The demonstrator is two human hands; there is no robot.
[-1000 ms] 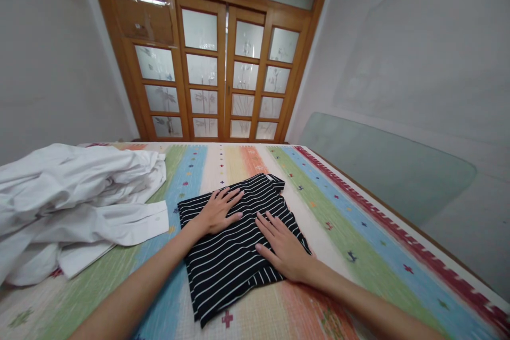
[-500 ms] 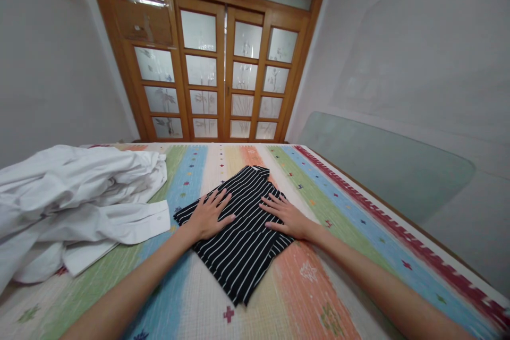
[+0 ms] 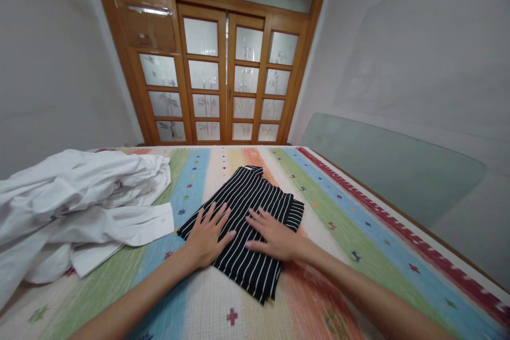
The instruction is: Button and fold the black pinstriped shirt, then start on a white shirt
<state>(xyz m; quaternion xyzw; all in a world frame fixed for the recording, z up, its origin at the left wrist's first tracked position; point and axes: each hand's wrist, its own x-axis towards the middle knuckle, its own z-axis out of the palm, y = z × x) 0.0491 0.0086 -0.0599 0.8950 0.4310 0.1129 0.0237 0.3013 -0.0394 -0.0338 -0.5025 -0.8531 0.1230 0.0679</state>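
A black garment with thin white stripes (image 3: 243, 202), folded into a compact shape, lies flat in the middle of the bed in the head view. Its collar-like end points away from me. My left hand (image 3: 207, 238) rests on its left side, fingers spread. Across the lower right part lies my right hand (image 3: 273, 236), palm down and fingers apart. Neither hand grips the cloth. The part of the garment under both palms is hidden.
White shirts or similar white clothing (image 3: 87, 196) lie heaped at the left, one cuff reaching toward the striped garment. A colourful striped bedspread (image 3: 350, 207) lies underneath. Wooden glazed doors (image 3: 223, 74) stand beyond the far edge, and a pale green panel (image 3: 390, 164) lines the right wall.
The striped garment has turned, its near corner shifting right and its collar end slightly left. My right hand has slid left and nearer to me, while my left hand has moved only slightly.
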